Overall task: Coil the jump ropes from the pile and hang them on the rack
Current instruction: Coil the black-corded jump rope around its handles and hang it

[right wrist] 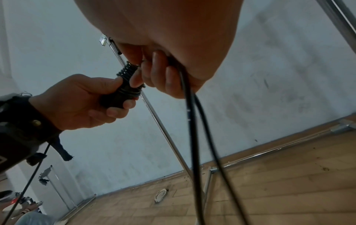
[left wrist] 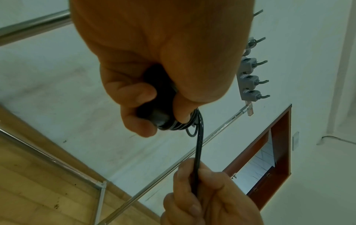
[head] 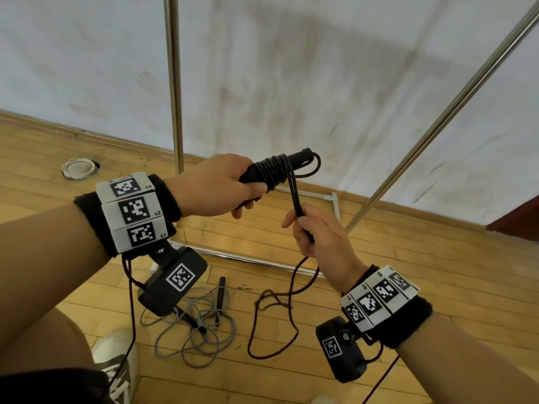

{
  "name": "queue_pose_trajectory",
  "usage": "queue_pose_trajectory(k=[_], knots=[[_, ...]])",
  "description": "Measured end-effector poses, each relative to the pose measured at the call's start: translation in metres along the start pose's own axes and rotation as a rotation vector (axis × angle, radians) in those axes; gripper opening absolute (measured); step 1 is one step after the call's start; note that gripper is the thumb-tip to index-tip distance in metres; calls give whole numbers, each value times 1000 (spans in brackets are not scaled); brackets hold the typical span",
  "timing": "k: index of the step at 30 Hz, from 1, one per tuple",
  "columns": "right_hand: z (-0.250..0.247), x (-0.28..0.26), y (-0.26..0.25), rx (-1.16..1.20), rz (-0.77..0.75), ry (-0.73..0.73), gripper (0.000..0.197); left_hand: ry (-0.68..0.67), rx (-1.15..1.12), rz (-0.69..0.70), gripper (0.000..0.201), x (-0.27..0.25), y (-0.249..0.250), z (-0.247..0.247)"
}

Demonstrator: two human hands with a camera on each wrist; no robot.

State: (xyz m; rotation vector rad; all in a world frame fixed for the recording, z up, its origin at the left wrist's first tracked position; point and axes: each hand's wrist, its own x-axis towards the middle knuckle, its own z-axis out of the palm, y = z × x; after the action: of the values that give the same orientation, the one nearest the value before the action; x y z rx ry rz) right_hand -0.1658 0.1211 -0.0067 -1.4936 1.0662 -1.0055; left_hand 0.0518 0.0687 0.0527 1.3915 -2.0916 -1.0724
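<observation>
My left hand (head: 221,188) grips the black handles (head: 294,158) of a jump rope, with several turns of black cord (head: 272,172) wound round them. The same wound handles (right wrist: 127,73) show in the right wrist view. From the windings a doubled cord (head: 296,196) runs down into my right hand (head: 315,231), which pinches it just below and to the right. The loose remainder (head: 274,316) trails down onto the wooden floor. In the left wrist view the cord (left wrist: 198,146) runs taut between both hands. A grey jump rope (head: 198,325) lies tangled on the floor below my left wrist.
The metal rack stands ahead against the white wall: an upright pole (head: 175,83), a slanted pole (head: 437,118) and base bars (head: 248,258) on the floor. A row of grey hooks (left wrist: 250,79) shows in the left wrist view. A white round fitting (head: 78,169) lies far left. My shoe (head: 116,354) is below.
</observation>
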Motion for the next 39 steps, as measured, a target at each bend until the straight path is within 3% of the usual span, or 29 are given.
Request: queue_pose_trajectory(k=[4,9,12,14,15,18,22,25,27,35,39], knots=[[-4,3,2,35,27,-49,30,-6,-66,15,9,-5,3,-9],[-15,6,7,-90,15,11,19,-148,-87,89,13,-14,4,-14],[-23,9,11,-250,-8,39,29,-246,-108,164,13,-19,5,-13],[-27,13,14,-376,-35,2,20,-315,-104,215,27,-20,6,-11],[-28,14,17,-414,-49,-30,16,-345,-93,218,30,-21,5,-10],[-35,19,22,-475,-22,-72,29,-427,-55,184,9,-22,2,-4],[-45,20,22,-673,-75,-178,16,-541,11,148,6,-21,-1,4],[-48,22,15,-840,-48,-237,35,-604,93,122,9,-19,-2,9],[-50,23,11,-824,-11,-216,44,-625,156,94,10,-19,-4,15],[-41,20,-9,-607,20,-127,25,-512,559,21,16,-6,-8,35],[-42,15,-19,-312,146,-108,22,-398,557,4,17,3,-12,29]])
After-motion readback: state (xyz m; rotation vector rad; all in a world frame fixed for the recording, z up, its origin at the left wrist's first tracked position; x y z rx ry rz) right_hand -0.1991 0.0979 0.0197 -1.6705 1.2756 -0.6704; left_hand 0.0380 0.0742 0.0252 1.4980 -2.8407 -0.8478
